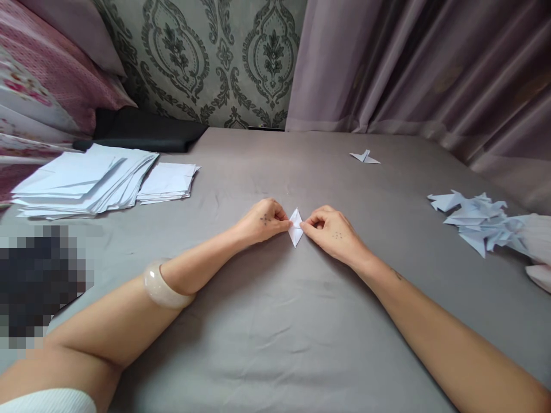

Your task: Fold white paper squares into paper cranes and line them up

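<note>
Between my hands is a small diamond-shaped piece of folded white paper (295,229), its long points facing away from me and toward me. My left hand (266,221) pinches its left corner between thumb and fingers. On the opposite corner, the thumb and fingertips of my right hand (332,230) are closed in the same way. A crease runs across the middle of the paper. A pale bangle (164,287) sits on my left forearm.
Two stacks of white paper, a large one (77,178) and a smaller one (167,182), lie at left. A single folded paper piece (365,156) rests farther back. At right is a pile of folded paper pieces (482,218). Grey cloth (275,344) covers the surface.
</note>
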`<state>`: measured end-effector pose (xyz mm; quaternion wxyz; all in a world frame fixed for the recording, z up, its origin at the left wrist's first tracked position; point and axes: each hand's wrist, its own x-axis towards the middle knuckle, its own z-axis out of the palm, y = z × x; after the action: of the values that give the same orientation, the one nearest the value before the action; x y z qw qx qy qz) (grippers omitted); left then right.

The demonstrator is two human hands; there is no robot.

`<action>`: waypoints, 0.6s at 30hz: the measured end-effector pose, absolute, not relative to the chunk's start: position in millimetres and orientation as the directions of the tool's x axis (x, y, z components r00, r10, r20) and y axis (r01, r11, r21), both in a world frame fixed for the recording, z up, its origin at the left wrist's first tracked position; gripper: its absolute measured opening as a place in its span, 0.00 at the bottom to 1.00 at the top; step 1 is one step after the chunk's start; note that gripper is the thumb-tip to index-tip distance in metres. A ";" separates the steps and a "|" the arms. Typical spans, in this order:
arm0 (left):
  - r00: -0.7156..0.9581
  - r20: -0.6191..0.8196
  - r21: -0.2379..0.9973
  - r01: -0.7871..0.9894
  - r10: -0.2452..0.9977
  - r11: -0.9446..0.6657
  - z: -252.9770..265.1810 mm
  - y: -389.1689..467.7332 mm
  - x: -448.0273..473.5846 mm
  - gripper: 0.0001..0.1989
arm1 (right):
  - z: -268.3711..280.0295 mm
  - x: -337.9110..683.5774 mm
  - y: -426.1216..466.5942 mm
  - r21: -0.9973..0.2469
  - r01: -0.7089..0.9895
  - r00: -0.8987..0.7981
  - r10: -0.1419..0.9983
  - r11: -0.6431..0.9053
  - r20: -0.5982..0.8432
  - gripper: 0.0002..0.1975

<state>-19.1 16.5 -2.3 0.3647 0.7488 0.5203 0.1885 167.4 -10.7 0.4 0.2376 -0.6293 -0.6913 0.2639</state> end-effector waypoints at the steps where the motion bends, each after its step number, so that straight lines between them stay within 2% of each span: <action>1: 0.390 -0.095 0.741 0.642 0.916 -0.197 -2.0 16.7 -19.0 0.11 | 0.6 167.1 -10.5 -0.663 0.746 -0.090 0.996 0.064 -0.006 0.09; 8: 0.408 -0.122 0.731 0.654 0.905 -0.197 2.1 16.1 -17.1 0.11 | 1.5 166.3 -7.5 -0.667 0.743 -0.091 0.996 0.058 -0.015 0.10; 15: 0.354 -0.174 0.688 0.712 0.919 -0.144 6.9 16.0 -12.8 0.09 | 0.1 167.8 -5.3 -0.654 0.754 -0.101 0.995 0.062 -0.023 0.10; 18: 0.338 -0.103 0.665 0.723 0.936 -0.188 4.0 14.8 -13.4 0.06 | -1.9 168.7 -7.0 -0.630 0.771 -0.102 0.995 0.092 0.020 0.09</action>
<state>-13.4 14.8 4.0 0.3201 0.7526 0.5509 0.1662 168.7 -7.0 -1.9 0.2310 -0.6291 -0.7018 0.2418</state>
